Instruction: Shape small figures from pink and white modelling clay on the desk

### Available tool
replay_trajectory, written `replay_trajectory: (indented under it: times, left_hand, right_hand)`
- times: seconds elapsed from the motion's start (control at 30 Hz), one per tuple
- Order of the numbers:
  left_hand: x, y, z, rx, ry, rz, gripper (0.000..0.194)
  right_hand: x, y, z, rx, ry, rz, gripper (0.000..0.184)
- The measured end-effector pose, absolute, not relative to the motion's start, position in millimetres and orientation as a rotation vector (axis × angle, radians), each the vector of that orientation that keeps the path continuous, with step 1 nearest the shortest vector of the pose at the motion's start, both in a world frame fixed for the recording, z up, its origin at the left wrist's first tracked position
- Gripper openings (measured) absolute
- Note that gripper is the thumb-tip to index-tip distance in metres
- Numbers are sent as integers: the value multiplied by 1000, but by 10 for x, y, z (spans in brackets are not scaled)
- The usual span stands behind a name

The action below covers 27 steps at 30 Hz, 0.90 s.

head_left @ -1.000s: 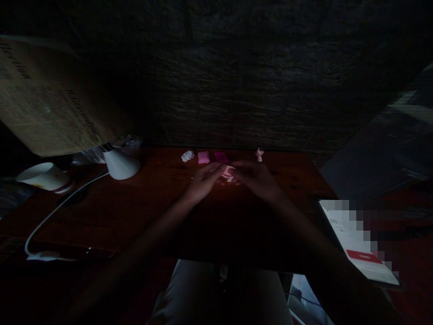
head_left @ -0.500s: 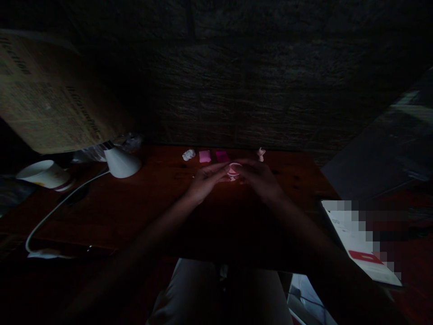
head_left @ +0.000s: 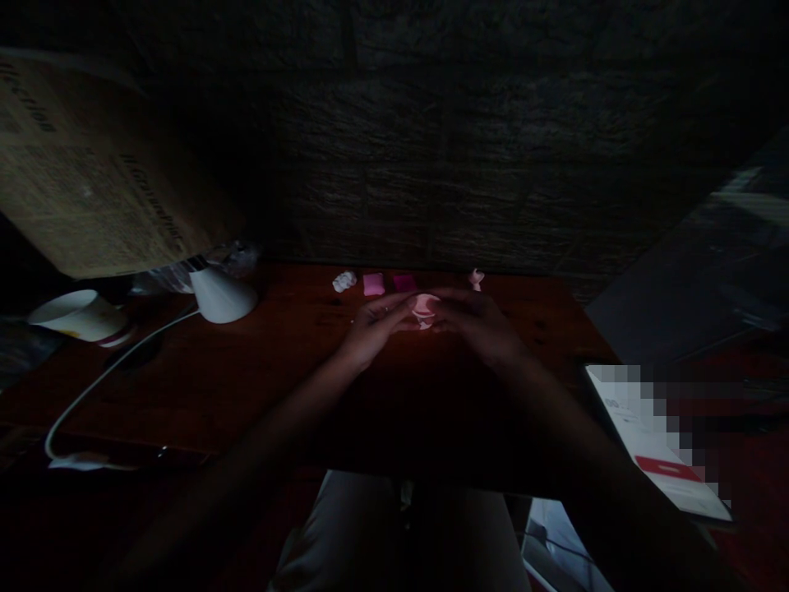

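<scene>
The left hand [head_left: 375, 325] and the right hand [head_left: 481, 325] are together over the wooden table [head_left: 271, 353], fingers curved in and nearly closed around a small pink piece [head_left: 425, 305] held between them. Both thumbs lie against it; how the fingers behind it sit is too dark to tell. Compared with the first frame, the piece has been turned: it looked ragged and partly covered then, while now a rounded pale face shows, with a darker pink band across it and a smaller pale part below. Half a second ago its upper part showed a light rim around darker pink; now that part looks more evenly pale. The hands have barely moved. Beyond them, near the wall [head_left: 394, 123], the row is unchanged: a white crumpled lump [head_left: 344, 281], a light pink square [head_left: 373, 284], a magenta square [head_left: 405, 284] just behind the hands, and, farther right, a pale pink stub [head_left: 477, 279] standing up. On the left, a paper cup [head_left: 80, 317] still lies tilted near the white cone [head_left: 222, 298], whose cord [head_left: 102, 370] curves down the table. Printed brown paper [head_left: 92, 173] remains above them.
</scene>
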State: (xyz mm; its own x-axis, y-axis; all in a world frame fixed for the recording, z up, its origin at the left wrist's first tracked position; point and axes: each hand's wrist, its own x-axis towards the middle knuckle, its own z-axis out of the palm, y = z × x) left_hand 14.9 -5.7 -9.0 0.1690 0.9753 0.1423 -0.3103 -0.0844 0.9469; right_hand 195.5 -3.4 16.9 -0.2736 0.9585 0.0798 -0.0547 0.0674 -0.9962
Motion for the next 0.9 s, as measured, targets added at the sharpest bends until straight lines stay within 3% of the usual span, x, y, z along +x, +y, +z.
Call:
replay_trajectory:
  times: [0.27,0.5,0.9]
  left_hand:
    - [176,-83,-73,1215,795,1273,38]
    - [185,-81,-79,1228,824,1289,35]
    - [182,-106,-80,1386,858,1213,39]
  right_hand:
    - [1951,22,76,-969,-1471,1272,38]
    - [1970,-11,130,-966,-1575,1310,43]
    - [2017,25,57,-1047,-1743,1071,33]
